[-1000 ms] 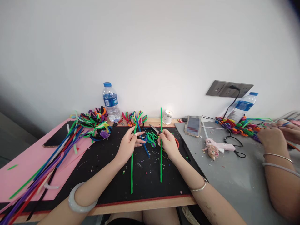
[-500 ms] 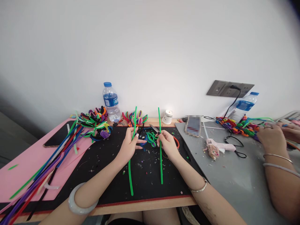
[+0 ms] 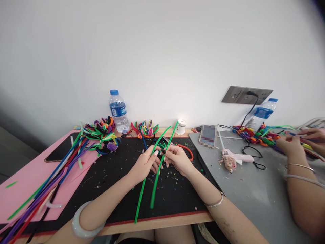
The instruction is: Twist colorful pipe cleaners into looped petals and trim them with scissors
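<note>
Near the middle of the black mat, my left hand pinches a long green pipe cleaner. Close beside it, my right hand grips a second green pipe cleaner between thumb and finger. Both stems lean to the right at their tops, and the fingertips of the two hands nearly meet. Scissors lie partly hidden behind my right hand, with an orange loop beside them. Green curled pieces behind the fingers are mostly covered.
Colorful pipe cleaners and a phone lie left on a pink sheet. Behind stand a water bottle and a white cup. Rightward are a glue gun and another person's hands.
My hands have come together, and both green pipe cleaners have tilted from nearly upright to leaning right. The other person's hands have shifted slightly.
</note>
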Demonstrator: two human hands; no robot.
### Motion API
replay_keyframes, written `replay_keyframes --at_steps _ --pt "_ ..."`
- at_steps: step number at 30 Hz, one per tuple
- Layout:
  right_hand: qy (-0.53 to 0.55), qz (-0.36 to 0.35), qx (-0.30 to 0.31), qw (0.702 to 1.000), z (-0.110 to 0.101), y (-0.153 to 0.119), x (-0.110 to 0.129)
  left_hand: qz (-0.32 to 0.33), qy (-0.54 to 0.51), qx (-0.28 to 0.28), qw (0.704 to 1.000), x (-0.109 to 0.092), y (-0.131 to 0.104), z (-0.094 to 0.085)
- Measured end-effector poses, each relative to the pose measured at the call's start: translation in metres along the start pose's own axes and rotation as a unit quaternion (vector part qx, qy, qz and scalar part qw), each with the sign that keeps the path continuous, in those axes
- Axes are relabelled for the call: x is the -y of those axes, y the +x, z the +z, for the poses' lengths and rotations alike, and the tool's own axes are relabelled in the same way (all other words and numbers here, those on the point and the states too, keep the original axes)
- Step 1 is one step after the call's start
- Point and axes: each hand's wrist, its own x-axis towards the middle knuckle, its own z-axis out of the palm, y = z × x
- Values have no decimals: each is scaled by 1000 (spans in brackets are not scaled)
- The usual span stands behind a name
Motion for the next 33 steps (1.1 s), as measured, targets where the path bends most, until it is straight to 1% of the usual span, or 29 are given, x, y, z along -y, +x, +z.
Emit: replay_keyframes --at_steps 3,7,9,13,15,18,21,27,30,33 --pt "-25 4 19 999 1 -1 0 -1 0 13 1000 -1 -2 3" --pt "-54 0 43 998 2 -1 -2 -12 -15 45 999 2 -2 5" --pt "-35 -10 24 999 0 0 0 -21 -29 55 998 5 -1 5" --pt "31 -43 -65 997 -7 3 6 -29 -35 79 996 9 -1 4" --pt "50 -39 -77 995 -10 4 9 -28 -33 87 995 9 -1 5" --pt "51 -7 -50 997 -9 3 8 -22 -29 82 996 9 0 4" --pt "37 19 -23 999 -6 3 2 -15 -6 64 998 11 1 3" --pt "8 20 -6 1000 -4 3 -6 -12 41 46 998 12 3 -2" --pt "-1 2 -32 999 -4 4 -3 -18 40 45 998 10 2 -1" --pt "7 -31 -90 995 -5 5 1 -21 36 53 998 9 2 -1"
